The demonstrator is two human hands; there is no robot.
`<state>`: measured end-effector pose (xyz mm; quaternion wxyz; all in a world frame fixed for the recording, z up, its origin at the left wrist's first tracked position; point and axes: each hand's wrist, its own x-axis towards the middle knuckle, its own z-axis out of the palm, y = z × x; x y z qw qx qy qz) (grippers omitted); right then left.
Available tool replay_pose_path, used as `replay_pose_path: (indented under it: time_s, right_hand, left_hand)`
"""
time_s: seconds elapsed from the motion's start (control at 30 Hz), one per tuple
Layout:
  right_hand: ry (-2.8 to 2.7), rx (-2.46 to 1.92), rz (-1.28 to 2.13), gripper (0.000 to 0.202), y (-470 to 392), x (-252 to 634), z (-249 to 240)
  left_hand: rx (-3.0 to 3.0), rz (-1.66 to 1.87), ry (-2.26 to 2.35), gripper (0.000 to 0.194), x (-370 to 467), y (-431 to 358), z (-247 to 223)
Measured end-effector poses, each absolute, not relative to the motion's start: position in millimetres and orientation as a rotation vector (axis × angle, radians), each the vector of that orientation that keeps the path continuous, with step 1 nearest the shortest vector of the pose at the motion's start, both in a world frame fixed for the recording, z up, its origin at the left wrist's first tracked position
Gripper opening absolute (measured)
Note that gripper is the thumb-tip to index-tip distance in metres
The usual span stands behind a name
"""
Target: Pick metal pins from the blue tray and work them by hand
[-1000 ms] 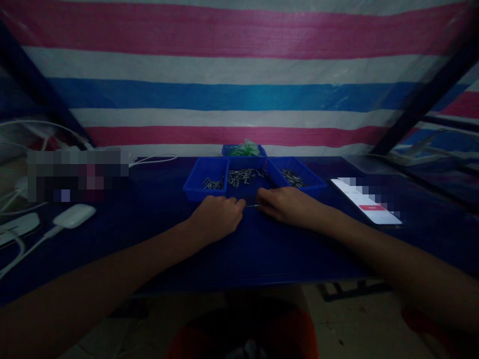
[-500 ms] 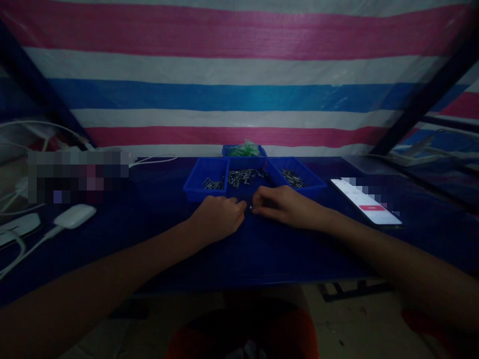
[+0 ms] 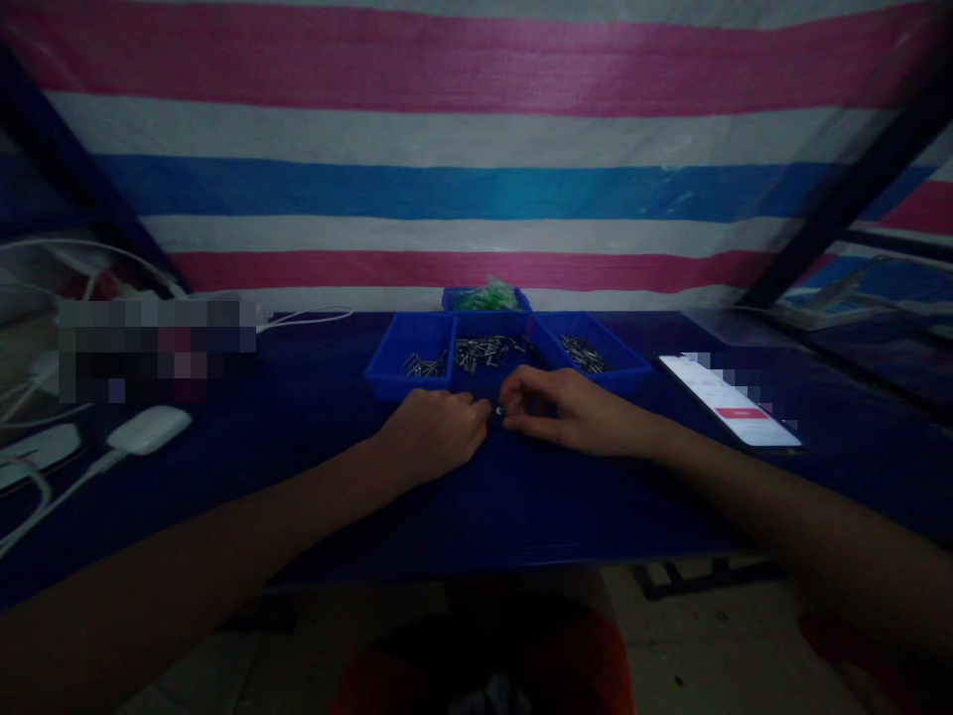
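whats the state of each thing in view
left hand: fingers curled, contents hidden
right hand: fingers pinching shiny metal piece
left blue plastic tray: open, holding metal pieces
right blue plastic tray: open, holding metal pieces
rear blue plastic tray: heaped
black-edged rectangular phone: face up, lit
white rounded adapter: cable attached

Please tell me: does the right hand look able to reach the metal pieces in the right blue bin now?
Probably yes: the right hand is close to the right blue bin, whose top is open, and nothing visible covers the metal pieces. However, the fingers seem to hold a small shiny piece.
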<state>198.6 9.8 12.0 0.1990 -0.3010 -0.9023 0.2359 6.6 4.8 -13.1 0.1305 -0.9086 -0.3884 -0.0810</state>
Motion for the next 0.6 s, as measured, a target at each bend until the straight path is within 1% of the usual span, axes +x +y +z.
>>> replay_pose_path:
  time_s: [0.13,0.43,0.6]
  right_hand:
    - [-2.525,-0.856,0.624,0.014,10.3,198.8,11.1]
    - [-2.585,-0.847,0.367,0.008,11.2,199.1,13.3]
    - [-2.666,-0.918,0.226,0.01,13.8,200.6,9.4]
  left_hand:
    - [-2.622,-0.211,-1.123,0.025,6.8,4.0,-12.1]
    - [-2.6,-0.201,-1.119,0.024,7.2,3.6,-11.7]
    - [-2.615,-0.2,-1.137,0.025,7.0,3.6,-12.3]
